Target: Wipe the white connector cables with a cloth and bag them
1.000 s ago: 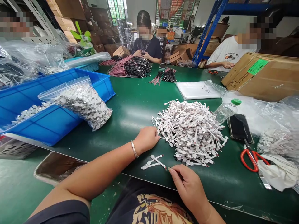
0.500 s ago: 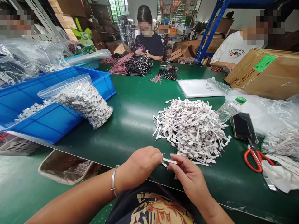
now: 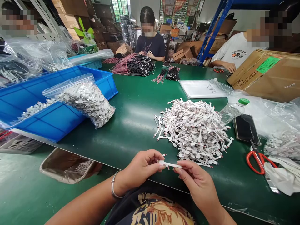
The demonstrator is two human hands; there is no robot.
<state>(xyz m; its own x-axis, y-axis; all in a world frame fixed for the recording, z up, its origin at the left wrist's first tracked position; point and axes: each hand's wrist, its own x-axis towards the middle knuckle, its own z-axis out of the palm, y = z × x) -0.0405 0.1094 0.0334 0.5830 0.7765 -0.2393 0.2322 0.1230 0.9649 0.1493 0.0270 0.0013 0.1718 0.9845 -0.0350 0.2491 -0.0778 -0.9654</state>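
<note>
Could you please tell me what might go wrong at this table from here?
The left hand and right hand hold one thin lead; a hard tug might damage it. The bag seems to lean on the rim of the bin and could slip. The scissors lie at the edge of the phone and might scratch it.

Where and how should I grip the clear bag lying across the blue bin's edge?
Pinch the clear bag by its flat top strip, coming from above the blue bin: that edge looks thin and unfilled. The packed lower end bulges out past the rim, so it probably needs support underneath.
</note>
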